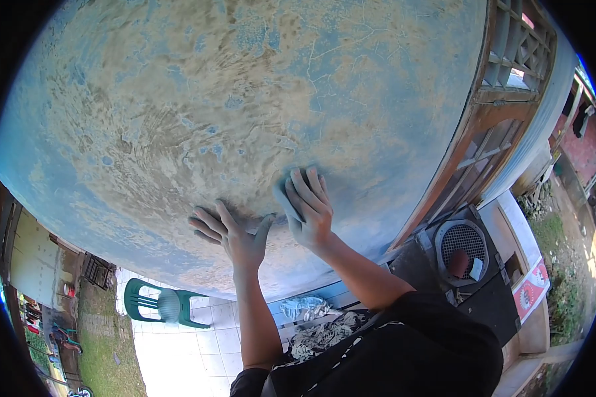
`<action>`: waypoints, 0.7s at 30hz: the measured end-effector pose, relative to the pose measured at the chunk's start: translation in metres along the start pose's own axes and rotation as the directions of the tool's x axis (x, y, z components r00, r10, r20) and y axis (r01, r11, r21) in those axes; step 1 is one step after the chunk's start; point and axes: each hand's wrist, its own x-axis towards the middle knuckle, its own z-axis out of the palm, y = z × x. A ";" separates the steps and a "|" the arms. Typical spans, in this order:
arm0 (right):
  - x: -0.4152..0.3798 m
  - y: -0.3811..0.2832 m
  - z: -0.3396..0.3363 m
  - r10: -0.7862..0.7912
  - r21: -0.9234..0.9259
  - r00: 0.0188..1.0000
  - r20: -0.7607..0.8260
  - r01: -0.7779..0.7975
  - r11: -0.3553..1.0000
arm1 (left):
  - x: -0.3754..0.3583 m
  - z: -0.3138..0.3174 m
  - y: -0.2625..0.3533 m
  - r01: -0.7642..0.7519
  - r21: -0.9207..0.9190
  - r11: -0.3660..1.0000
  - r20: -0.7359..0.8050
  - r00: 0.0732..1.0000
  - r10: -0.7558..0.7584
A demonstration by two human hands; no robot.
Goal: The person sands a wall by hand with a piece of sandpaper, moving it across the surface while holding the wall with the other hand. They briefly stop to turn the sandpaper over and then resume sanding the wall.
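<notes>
A large blue wall (245, 119) with worn, brownish patches and fine cracks fills most of the head view. My left hand (240, 239) rests against its lower part, fingers spread and thumb stretched out to the right. Just to the right and slightly higher, my right hand (309, 210) lies on the same wall with its fingers extended. Greyish dust seems to coat the fingers of both hands. I see no tool in either one, though the palms are hidden against the surface.
A wooden window frame (458, 142) borders the wall at right. Below it, a round mesh-covered thing (461, 250) sits on a dark surface. A green plastic chair (139, 299) stands on white tiles (208, 341) at lower left. A bluish plastic bag (304, 308) lies near my body.
</notes>
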 end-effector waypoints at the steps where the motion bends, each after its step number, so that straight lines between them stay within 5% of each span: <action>1: 0.005 -0.008 0.000 0.036 0.027 0.999 0.025 -0.037 0.999 | -0.003 -0.001 -0.001 0.003 0.006 1.000 0.008 1.000 -0.003; 6: -0.004 0.009 -0.014 -0.016 0.043 0.992 0.129 0.010 0.999 | -0.004 -0.008 -0.003 -0.017 -0.014 1.000 0.047 0.999 0.018; 11: -0.049 0.040 -0.011 -0.026 -0.117 1.000 0.003 0.026 0.993 | -0.002 -0.012 -0.001 -0.030 -0.030 0.999 0.071 0.997 0.032; 17: 0.034 -0.015 0.005 -0.030 -0.014 0.999 -0.034 0.029 0.999 | -0.004 -0.011 -0.004 -0.025 -0.059 0.998 0.079 0.996 0.030; 21: 0.021 -0.007 0.000 -0.058 -0.025 0.997 0.057 0.059 0.998 | -0.005 -0.011 -0.009 -0.032 -0.039 0.999 0.095 0.995 0.036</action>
